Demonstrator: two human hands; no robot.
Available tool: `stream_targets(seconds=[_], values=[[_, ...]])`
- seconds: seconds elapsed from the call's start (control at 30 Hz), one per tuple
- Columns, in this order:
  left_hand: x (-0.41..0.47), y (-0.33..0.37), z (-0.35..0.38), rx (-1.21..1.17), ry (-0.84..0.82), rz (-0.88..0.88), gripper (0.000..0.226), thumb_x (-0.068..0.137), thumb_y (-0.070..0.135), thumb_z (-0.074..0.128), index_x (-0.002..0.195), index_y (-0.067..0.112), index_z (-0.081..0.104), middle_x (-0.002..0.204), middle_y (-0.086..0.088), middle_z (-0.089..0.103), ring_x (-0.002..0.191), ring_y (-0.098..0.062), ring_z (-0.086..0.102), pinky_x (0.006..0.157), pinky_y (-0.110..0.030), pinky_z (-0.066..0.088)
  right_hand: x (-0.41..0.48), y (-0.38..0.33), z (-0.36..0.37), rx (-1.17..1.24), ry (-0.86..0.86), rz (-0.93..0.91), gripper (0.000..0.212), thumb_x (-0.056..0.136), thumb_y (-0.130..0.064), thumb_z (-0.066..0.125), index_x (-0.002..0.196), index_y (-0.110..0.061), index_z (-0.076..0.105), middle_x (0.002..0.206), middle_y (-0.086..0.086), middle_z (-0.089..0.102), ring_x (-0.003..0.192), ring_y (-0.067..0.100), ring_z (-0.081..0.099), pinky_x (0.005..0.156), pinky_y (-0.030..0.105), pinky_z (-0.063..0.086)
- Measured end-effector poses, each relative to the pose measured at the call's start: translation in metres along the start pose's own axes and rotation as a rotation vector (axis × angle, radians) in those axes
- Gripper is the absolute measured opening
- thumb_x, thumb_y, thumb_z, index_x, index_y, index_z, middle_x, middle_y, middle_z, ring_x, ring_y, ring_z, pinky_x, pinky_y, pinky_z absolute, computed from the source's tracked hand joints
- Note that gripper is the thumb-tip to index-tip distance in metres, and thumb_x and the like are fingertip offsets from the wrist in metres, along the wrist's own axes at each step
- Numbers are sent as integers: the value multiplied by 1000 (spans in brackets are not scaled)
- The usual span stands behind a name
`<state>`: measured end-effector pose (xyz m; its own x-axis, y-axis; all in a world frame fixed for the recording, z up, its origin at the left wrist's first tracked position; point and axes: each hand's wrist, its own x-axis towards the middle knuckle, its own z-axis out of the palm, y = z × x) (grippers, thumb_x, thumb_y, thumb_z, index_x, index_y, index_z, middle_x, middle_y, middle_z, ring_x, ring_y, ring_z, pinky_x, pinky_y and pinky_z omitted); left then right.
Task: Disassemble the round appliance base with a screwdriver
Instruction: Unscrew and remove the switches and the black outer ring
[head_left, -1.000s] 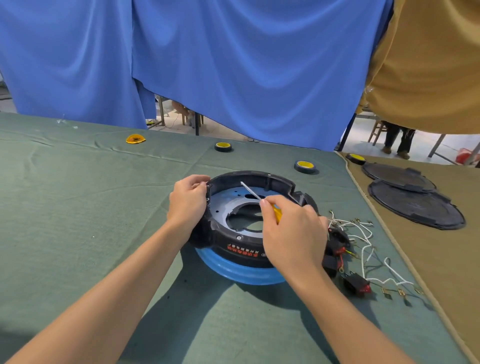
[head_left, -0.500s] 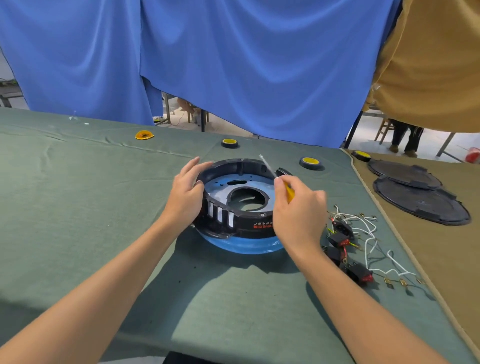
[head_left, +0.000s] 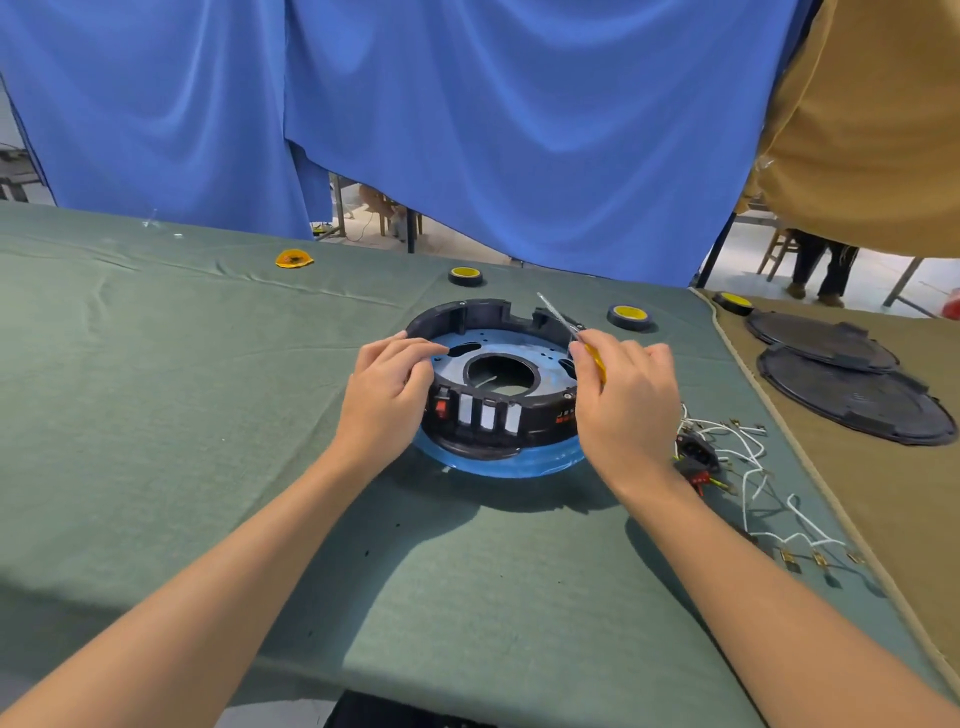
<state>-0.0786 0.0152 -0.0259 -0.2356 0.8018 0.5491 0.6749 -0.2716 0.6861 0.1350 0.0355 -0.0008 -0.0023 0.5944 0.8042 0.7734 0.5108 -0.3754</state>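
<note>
Round appliance base (head_left: 540, 410) sits between both hands, left hand (head_left: 387, 395) gripping its rim, right hand (head_left: 623, 405) pinching the screwdriver (head_left: 558, 313).

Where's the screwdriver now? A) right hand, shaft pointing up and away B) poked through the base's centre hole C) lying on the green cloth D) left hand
A: the right hand grips the yellow-handled screwdriver, shaft angled up and away; the left hand holds the round appliance base.

Just right of the right hand (head_left: 626, 410) lie white wires (head_left: 727, 430) with black-and-red switches (head_left: 696, 454). Farther right rest two flat black round covers (head_left: 852, 405); beyond the hand sits a yellow-topped black ring (head_left: 629, 315).
</note>
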Motion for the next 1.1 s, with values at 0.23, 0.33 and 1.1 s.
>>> stream_targets(seconds=[0.23, 0.33, 1.1], values=[[-1, -4, 8, -4, 64, 25, 35, 92, 25, 30, 96, 31, 65, 108, 18, 60, 120, -3, 33, 96, -1, 18, -25, -9, -28, 297, -294, -186, 21, 91, -30, 58, 100, -19, 74, 86, -5, 70, 76, 15, 64, 67, 37, 53], [-2, -5, 11, -11, 77, 28, 33, 93, 24, 31, 93, 32, 63, 105, 19, 59, 121, -4, 34, 96, -1, 17, -28, -10, -31, 251, -417, -236, 21, 90, -34, 58, 98, -24, 74, 78, -7, 67, 71, 14, 62, 61, 37, 52], [-5, 0, 13, 46, 93, -19, 33, 93, 27, 26, 91, 30, 59, 104, 20, 56, 128, -3, 32, 90, 1, 17, 6, -19, -26, 268, -763, -140, 21, 91, -24, 62, 80, -11, 75, 56, 9, 57, 54, 19, 38, 56, 31, 38]])
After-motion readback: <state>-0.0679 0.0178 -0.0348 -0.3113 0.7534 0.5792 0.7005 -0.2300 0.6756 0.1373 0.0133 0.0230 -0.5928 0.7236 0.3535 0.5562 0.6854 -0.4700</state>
